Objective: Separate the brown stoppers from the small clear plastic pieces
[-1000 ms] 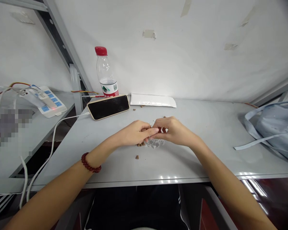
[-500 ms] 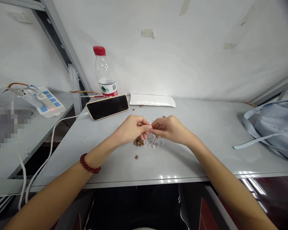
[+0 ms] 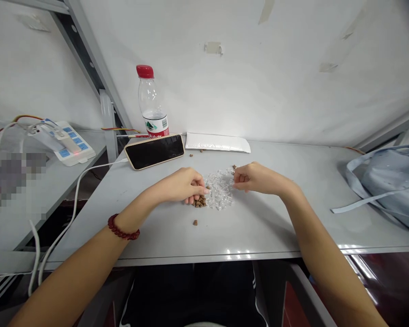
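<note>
A loose heap of small clear plastic pieces [image 3: 221, 193] lies on the table between my two hands. My left hand [image 3: 183, 185] is at the heap's left edge, thumb and fingers pinched together over a small pile of brown pellets [image 3: 200, 201]. Whatever its fingertips hold is too small to make out. On the heap's right side, my right hand [image 3: 255, 177] has its fingers curled in and thumb pressed to them; their contents are hidden. A few brown bits [image 3: 234, 167] show just behind its fingers. One single pellet [image 3: 195, 222] lies nearer the front edge.
A phone [image 3: 155, 152] with a white cable leans against a red-capped water bottle [image 3: 152, 106]. Beside it lies a white padded envelope [image 3: 218, 142]. At the far left is a power strip [image 3: 71, 144], and a light blue fabric bag [image 3: 391, 181] sits at the right.
My hands, which met over the clear pieces, have moved apart, left hand to the left and right hand to the right. More of the clear heap shows between them.
</note>
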The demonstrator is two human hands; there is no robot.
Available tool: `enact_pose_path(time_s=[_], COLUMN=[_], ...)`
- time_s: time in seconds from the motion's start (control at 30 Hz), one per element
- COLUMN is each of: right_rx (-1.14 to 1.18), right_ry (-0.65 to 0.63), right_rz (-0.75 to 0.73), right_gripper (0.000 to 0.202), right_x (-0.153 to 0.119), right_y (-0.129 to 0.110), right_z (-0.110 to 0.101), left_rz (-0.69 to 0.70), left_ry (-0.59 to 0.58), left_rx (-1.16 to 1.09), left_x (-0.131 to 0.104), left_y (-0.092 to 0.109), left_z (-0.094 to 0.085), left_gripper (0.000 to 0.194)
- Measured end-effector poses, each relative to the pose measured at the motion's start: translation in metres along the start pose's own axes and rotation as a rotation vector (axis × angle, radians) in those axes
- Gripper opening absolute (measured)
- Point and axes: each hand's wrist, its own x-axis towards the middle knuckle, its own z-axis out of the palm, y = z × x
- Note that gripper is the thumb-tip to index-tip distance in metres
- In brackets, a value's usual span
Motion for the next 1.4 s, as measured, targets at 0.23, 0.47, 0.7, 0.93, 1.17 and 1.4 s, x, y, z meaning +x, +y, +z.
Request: enact_pose_path(time_s=[0.23,0.47,0.7,0.93,1.17,1.4], right_rx=[0.007,0.024,-0.097,-0.069,0.091,0.017], right_ry=[-0.060,0.028,0.065,0.229,0.480,0.425], right_rz=[0.053,0.089,0.090,-0.067,-0.465,-0.492], right_gripper=[0.009,0.007,0.019,0.010,0.009,0.010], right_x=[0.000,-0.002,0.007,0.007,0.004,0.008], right_y=[0.006,0.016,0.018,0.008,-0.022,-0.027], right_z=[-0.002,-0.011,-0.001,0.003,0.029,0.038], left_rz=[-0.003,-0.022,-0.006,0.020,0.136,0.156], left_ry=[0.101,0.119,0.116,0.148,0.097,0.186], left_rx=[0.025,0.066,0.102,0.042,-0.212,0.007], left_x=[-0.002,-0.003,-0.003,0.000,0.008,0.005], left_y=[0.001,0.006,0.005,0.003,0.006,0.012], left_z=[-0.004,-0.002,-0.002,0.003,0.020,0.024], left_gripper=[0.030,0.031,0.034,0.037,0.042,0.038])
